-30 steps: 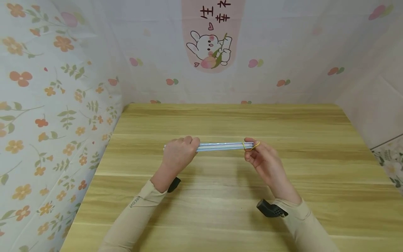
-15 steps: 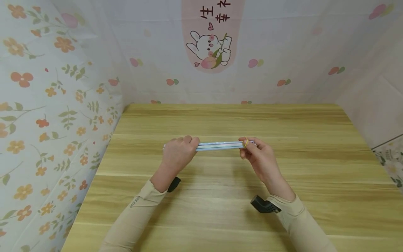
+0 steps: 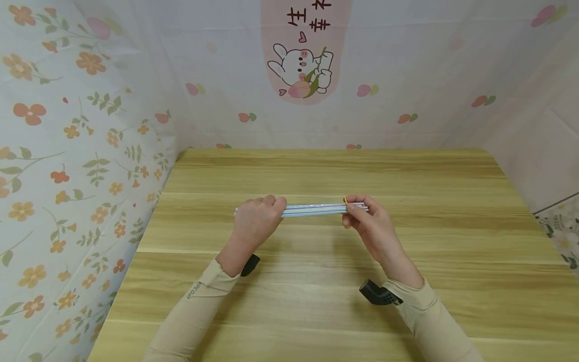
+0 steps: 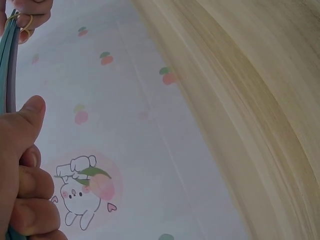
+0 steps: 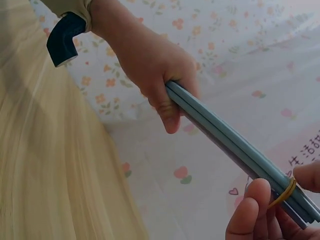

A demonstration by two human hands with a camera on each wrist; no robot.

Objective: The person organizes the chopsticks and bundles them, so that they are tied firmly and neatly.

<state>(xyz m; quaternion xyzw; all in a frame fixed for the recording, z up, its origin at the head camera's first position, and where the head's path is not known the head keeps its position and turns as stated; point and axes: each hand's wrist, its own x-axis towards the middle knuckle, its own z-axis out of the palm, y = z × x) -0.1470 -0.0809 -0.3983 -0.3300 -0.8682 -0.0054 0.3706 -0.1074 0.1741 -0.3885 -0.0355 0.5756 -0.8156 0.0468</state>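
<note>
My left hand [image 3: 259,220] grips one end of a bundle of thin pale blue and lilac sticks [image 3: 314,209], held level above the wooden table. At the other end, my right hand [image 3: 374,223] has its thumb and fingers around the bundle, working a yellow rubber band [image 5: 287,193]. In the right wrist view the band wraps the sticks near their free ends, with fingertips [image 5: 257,192] and thumb touching it on either side. The left wrist view shows the left thumb lying along the sticks. What kind of sticks they are is unclear.
The light wooden tabletop [image 3: 312,296] stretches below both hands. A white cloth with a rabbit print [image 3: 300,70] hangs behind it, and a flowered cloth [image 3: 72,176] hangs at the left. A dark wrist camera [image 3: 380,293] sits on the right sleeve.
My right hand has shifted slightly left along the bundle, and the rubber band has moved left with it, farther from the stick ends. My left hand has kept its grip and place.
</note>
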